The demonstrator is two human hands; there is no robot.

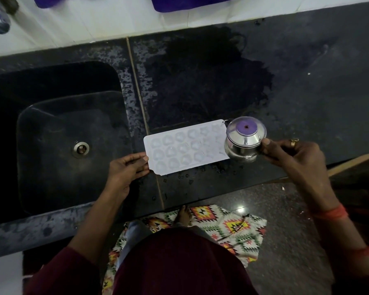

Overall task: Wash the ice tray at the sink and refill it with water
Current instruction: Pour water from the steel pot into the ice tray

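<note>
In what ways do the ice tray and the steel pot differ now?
The ice tray is white, flat and lies on the counter; the steel pot is round and held over the tray's right end. The left hand holds the tray's edge; the right hand grips the pot. Both are held by one hand.

Dim, soft focus, glare on floor (241, 207); bowed wide-angle edges

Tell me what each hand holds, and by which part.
The left hand pinches the ice tray at its left short edge. The right hand grips the steel jug by its right side; any handle is hidden.
</note>
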